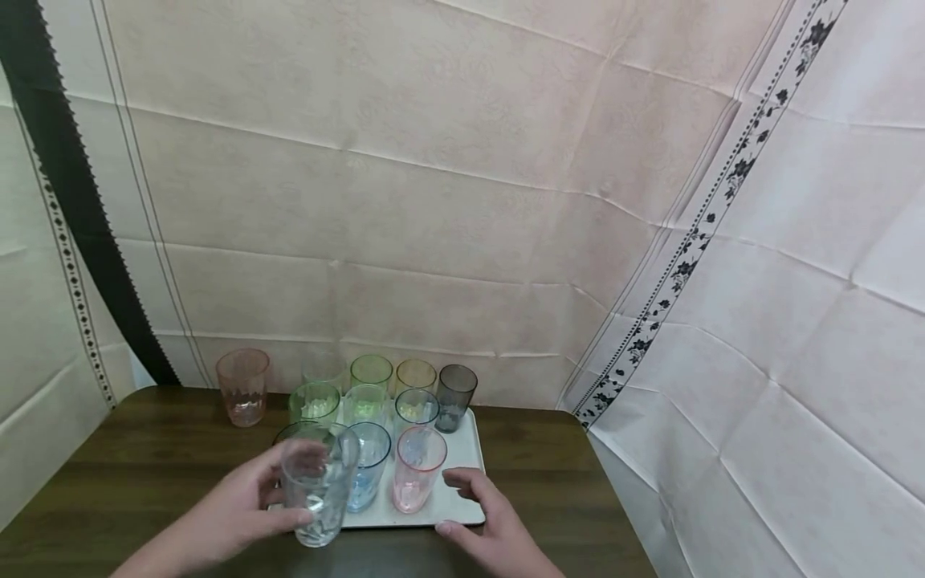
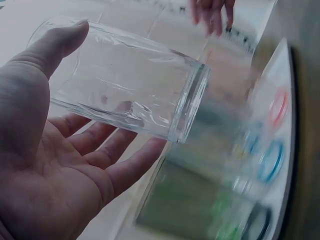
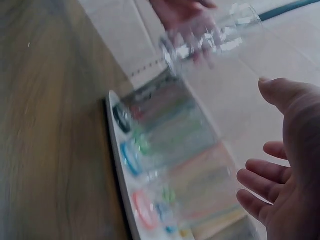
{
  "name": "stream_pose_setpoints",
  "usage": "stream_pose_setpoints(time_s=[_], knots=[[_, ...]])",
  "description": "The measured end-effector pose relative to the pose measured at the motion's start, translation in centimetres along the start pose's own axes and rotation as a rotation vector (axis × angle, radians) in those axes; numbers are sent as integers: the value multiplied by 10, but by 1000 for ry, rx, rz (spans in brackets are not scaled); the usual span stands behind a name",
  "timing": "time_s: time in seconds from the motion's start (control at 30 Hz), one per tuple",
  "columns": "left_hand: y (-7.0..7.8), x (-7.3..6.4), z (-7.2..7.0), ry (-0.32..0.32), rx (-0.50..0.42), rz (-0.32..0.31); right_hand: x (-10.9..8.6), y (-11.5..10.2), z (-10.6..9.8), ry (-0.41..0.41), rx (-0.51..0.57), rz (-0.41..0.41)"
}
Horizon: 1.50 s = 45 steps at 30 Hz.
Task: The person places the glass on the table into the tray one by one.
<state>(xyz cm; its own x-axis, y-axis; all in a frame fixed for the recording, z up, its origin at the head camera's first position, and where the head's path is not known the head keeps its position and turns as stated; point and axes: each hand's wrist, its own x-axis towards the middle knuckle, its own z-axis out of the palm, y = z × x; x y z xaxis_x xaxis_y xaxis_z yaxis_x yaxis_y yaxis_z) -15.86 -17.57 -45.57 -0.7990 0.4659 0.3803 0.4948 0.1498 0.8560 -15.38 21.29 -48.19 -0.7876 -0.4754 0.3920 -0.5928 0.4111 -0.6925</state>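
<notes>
A clear drinking glass (image 1: 318, 498) is held by my left hand (image 1: 242, 502), raised over the front left of a white tray (image 1: 458, 514). The left wrist view shows the thumb on one side of the clear glass (image 2: 125, 82) and the fingers behind it. Bare-palmed and holding nothing, my right hand (image 1: 495, 526) is by the tray's front right corner, fingers loosely bent. Nearest to it on the tray stands a pink glass (image 1: 415, 486), with a blue glass (image 1: 370, 474) beside that. A dark green glass is mostly hidden behind my left hand.
Further back on the tray stand green glasses (image 1: 315, 401), an amber glass (image 1: 415, 373) and a dark grey glass (image 1: 457, 397). Off the tray, a salmon-pink glass (image 1: 244, 389) stands at the back left of the wooden table (image 1: 549, 490). Cloth (image 1: 433, 201) hangs behind the table.
</notes>
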Motion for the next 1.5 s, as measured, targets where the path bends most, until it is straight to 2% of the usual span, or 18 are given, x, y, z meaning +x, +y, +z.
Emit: stream_pose_setpoints(time_s=[0.13,0.23,0.4,0.6,0.67,0.83,1.03,1.17,1.33,1.5], knots=[[2,12,26,-69,-17,-32,9,-11,10,-27,47,-85],[3,18,44,-103,-46,-52,14,-20,18,-61,135,-114],[5,23,68,-141,-124,-68,17,-30,28,-99,307,-79],[7,26,81,-121,-100,-41,16,-36,34,-60,375,-7],[8,27,82,-127,-114,-52,15,-37,34,-48,387,19],[8,27,85,-143,-114,-73,15,-39,35,-40,401,19],[6,27,85,-141,32,-59,14,-39,36,-31,421,20],[4,21,80,-133,153,-48,11,-36,34,-19,404,23],[-6,8,66,-163,279,-121,2,-26,24,35,335,49],[-21,-10,43,-181,388,-241,-10,-9,3,129,222,75]])
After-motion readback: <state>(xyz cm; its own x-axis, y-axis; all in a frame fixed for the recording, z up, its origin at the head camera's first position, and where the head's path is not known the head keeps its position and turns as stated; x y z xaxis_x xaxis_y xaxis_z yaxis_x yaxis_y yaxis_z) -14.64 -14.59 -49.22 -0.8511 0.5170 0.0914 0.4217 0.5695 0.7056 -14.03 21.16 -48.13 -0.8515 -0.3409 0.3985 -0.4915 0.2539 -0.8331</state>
